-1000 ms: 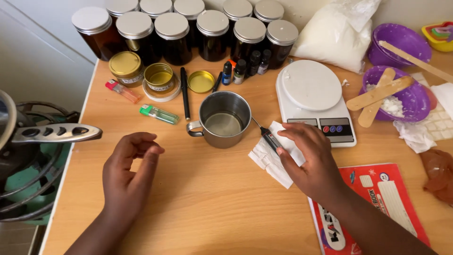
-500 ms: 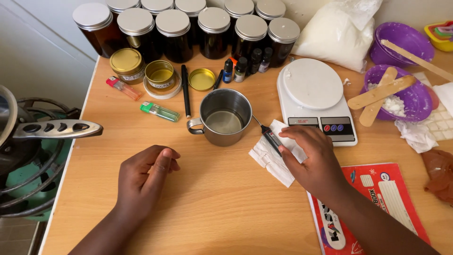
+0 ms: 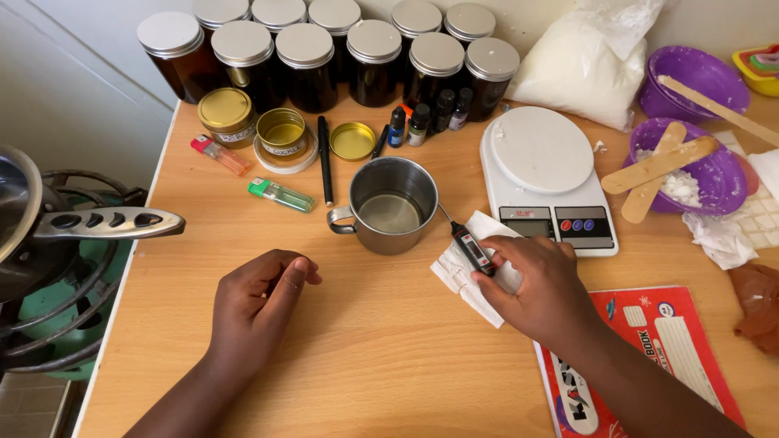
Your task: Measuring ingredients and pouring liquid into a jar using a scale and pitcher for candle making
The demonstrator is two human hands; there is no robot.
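Observation:
My right hand [image 3: 540, 292] rests on a folded white tissue [image 3: 462, 272], its fingertips on the black digital probe thermometer [image 3: 472, 247] lying there. The thermometer's thin metal probe points up-left toward a steel mug [image 3: 389, 205] that holds a little clear liquid. My left hand [image 3: 260, 304] lies loosely curled on the wooden table [image 3: 381, 365], below and left of the mug, holding nothing.
Dark lidded jars [image 3: 324, 53], small gold tins [image 3: 280, 130], two lighters [image 3: 280, 195], a black pen [image 3: 324, 158] and little bottles fill the back. A white kitchen scale [image 3: 544, 174], purple bowls with wooden sticks [image 3: 686, 166], a white powder bag [image 3: 580, 65] and a red booklet [image 3: 649, 357] sit right. A pan handle [image 3: 105, 223] juts out at left.
My left hand slid right and toward the table's middle, fingers curling in. My right hand drew slightly down over the tissue and thermometer. The view shifted a little.

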